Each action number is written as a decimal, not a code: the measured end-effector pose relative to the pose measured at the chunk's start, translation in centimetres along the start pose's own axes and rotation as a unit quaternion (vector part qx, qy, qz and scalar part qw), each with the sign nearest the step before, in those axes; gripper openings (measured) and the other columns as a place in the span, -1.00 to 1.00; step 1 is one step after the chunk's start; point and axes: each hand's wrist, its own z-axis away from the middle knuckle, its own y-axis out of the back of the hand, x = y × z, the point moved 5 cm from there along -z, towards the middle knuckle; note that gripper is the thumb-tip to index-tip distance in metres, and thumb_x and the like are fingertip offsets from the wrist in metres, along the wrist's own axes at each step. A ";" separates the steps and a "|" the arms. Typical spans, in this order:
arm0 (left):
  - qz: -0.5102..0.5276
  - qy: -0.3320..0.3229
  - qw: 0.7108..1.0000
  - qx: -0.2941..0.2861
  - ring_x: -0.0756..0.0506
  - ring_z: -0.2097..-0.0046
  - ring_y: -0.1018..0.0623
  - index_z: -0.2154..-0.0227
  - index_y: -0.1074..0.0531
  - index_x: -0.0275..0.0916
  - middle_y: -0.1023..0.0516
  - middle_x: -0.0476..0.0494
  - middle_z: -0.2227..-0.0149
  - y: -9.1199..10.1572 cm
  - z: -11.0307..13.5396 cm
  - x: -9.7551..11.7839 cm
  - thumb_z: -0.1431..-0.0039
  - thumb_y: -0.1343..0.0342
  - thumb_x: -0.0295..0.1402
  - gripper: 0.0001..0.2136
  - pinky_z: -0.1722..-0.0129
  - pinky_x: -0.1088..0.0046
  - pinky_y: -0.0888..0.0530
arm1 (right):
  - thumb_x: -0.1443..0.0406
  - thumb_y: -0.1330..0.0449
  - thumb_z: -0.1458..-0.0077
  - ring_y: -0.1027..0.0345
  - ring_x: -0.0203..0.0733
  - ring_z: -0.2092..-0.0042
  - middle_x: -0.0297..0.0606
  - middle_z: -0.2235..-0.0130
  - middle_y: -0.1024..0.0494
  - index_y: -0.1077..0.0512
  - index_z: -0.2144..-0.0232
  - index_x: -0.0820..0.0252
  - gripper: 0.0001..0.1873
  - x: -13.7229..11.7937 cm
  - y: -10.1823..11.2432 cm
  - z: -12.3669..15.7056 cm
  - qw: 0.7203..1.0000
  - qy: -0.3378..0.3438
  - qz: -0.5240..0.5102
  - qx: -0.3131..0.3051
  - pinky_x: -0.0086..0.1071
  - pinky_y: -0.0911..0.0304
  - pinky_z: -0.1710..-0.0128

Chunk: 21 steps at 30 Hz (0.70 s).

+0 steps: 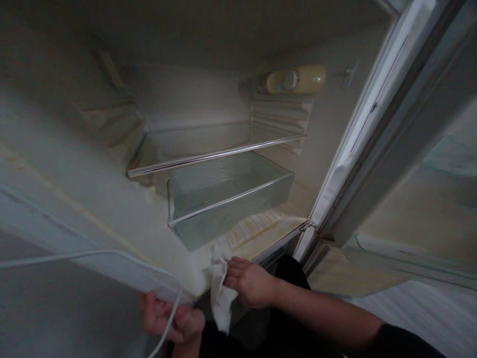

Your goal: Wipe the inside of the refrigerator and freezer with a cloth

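My right hand [254,284] is closed on a crumpled white cloth [221,298], pressed against the front of the refrigerator's [160,243] stained floor. Part of the cloth hangs down over the front edge. At the lower left, my left hand [172,318] has its fingers curled against the lower outer edge of the refrigerator's side wall. A white cable [122,253] runs across the side wall and passes in front of that hand. Behind my right hand sits a clear drawer [227,214] under a glass shelf [219,156] with a shiny front strip.
A yellowed control box with a round dial [291,79] is fixed high on the right inner wall. The open door [402,199] with its shelves stands at the right, joined near a hinge [307,226]. Pale flooring [417,313] shows at the lower right.
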 end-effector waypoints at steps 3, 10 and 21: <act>0.058 -0.109 0.991 0.058 -0.41 -0.27 -0.31 -0.28 -0.13 -0.14 -0.22 -0.32 -0.28 0.8 -0.9 2.2 -0.26 0.11 -0.14 -0.46 -0.24 -0.23 -0.27 | 0.40 -0.13 -0.07 -0.15 0.04 -0.33 0.04 -0.33 -0.24 -0.31 -0.27 0.41 -0.32 5.9 3.9 4.6 0.981 -0.185 0.047 0.030 -0.07 -0.02 -0.37; 0.039 -0.164 0.985 0.031 -0.39 -0.30 -0.27 -0.27 -0.13 -0.15 -0.22 -0.28 -0.25 0.5 -2.2 4.9 -0.20 -0.05 -0.25 -0.44 -0.30 -0.23 -0.21 | 0.12 0.00 -0.34 -0.28 0.18 -0.22 0.23 -0.19 -0.38 -0.43 -0.14 0.53 -0.41 16.1 10.3 12.6 0.856 -0.482 0.123 0.143 -0.06 -0.13 -0.28; 0.026 -0.132 0.991 -0.020 -0.39 -0.23 -0.34 -0.19 -0.04 -0.20 -0.13 -0.39 -0.21 0.4 -1.8 2.7 -0.16 -0.11 -0.12 -0.39 -0.19 -0.19 -0.38 | -0.07 0.16 -0.31 -0.39 -0.12 -0.12 0.01 -0.12 -0.45 -0.26 -0.27 0.32 -0.27 19.1 17.8 10.5 0.616 -0.416 -0.207 0.636 -0.26 -0.31 -0.08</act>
